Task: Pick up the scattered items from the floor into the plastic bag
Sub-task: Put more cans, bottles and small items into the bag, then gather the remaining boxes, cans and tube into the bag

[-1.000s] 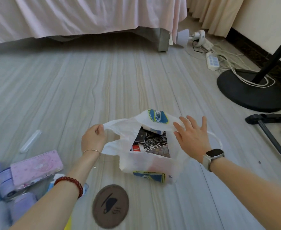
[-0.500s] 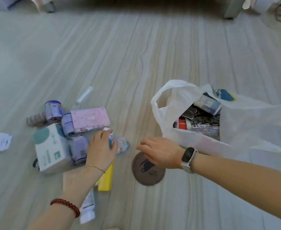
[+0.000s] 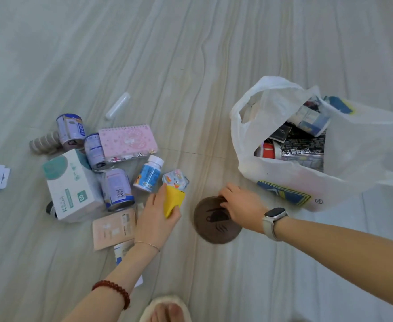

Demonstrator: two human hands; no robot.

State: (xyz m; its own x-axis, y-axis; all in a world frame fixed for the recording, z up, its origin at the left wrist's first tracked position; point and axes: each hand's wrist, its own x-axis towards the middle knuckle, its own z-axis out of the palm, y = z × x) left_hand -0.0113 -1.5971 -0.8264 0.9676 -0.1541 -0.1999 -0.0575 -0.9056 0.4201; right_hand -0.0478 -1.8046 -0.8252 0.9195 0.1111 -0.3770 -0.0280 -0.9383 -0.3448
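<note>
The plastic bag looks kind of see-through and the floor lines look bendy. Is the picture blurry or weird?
Head view: the plastic bag is thin, so its printing and contents show through; daylight is soft, with only faint shadows under the hands. Head view: the wide-angle lens bends the floor lines. Head view: slightly soft overall, so small labels are unreadable.

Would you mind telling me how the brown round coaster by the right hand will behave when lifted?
The brown coaster lies flat and thin, so it probably feels light but hard to pry up; the right hand works its far edge.
</note>
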